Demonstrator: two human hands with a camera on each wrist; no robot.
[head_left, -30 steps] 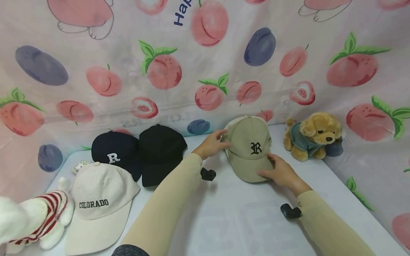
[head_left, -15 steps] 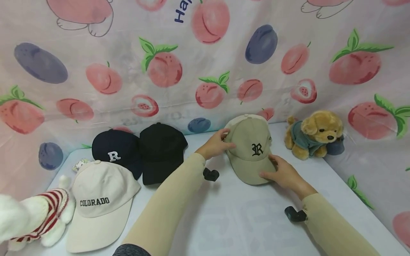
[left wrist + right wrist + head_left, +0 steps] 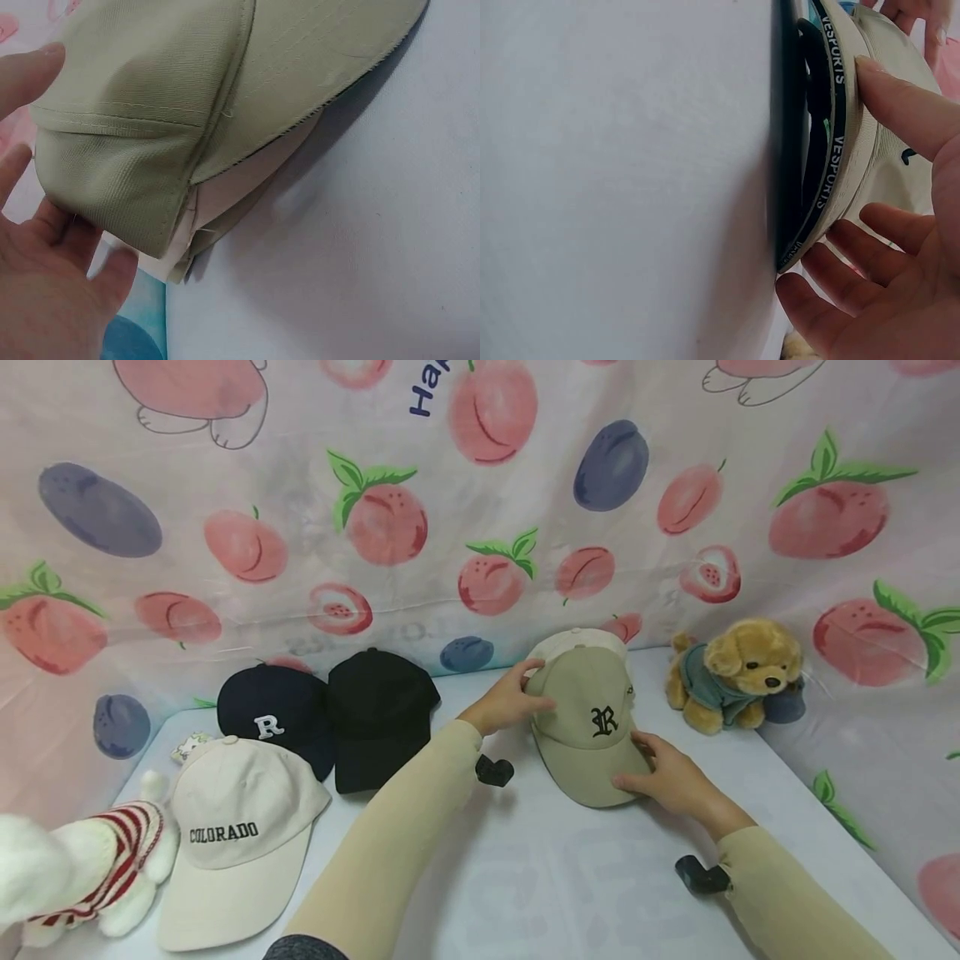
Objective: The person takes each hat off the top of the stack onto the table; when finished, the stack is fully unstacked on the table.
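A khaki baseball cap (image 3: 588, 685) with a dark letter R stands on the white table, brim toward me. Behind its crown shows the top of a paler cap (image 3: 577, 638), mostly hidden; a pale brim (image 3: 247, 176) is visible beneath the khaki one in the left wrist view. My left hand (image 3: 506, 700) holds the khaki cap by the left side of its crown, some fingers tucked behind the edge. My right hand (image 3: 678, 778) pinches the right side of the brim, thumb on top. Lettered tape (image 3: 835, 150) lines the cap's rim in the right wrist view.
At the left lie a cream Colorado cap (image 3: 240, 806), a navy cap (image 3: 262, 697) and a black cap (image 3: 378, 718). A white plush toy (image 3: 82, 868) in red stripes is beside them. A brown plush dog (image 3: 738, 672) sits at right. Printed fabric (image 3: 420, 443) hangs behind.
The khaki cap has shifted slightly toward me and down in view, held by both hands. More of the pale cap behind it is now exposed.
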